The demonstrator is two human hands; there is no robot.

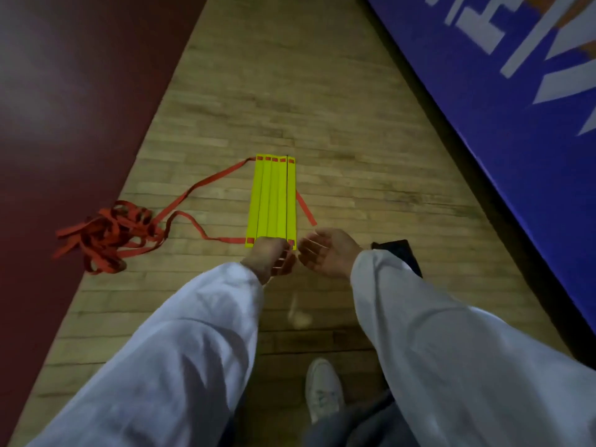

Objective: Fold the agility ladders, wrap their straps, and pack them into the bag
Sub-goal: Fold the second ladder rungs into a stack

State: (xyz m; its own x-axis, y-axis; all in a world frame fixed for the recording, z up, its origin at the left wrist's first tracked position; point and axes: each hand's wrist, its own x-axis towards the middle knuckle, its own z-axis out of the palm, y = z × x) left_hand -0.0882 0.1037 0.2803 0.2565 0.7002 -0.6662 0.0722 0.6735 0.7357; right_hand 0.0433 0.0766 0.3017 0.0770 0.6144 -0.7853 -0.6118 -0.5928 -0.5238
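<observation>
The wooden floor ran ahead of both hands, with a blue banner far to the right of the right hand and a dark red surface far to the left of the left hand. The ladder lay just ahead of the left hand, its 5 yellow rungs flat, side by side. Its red strap made a loose tangle well to the left of that hand. The left hand was at the near end of the rungs with curled fingers; because of blur I cannot tell if it gripped them. The right hand was relaxed, palm up, holding nothing, just beside the rungs. A dark object lay just behind the right wrist; maybe the bag, I cannot say. I judge the folding step was in hand. The next move would call for stacking the rungs in 1 pile, then untangling the strap before winding it.
</observation>
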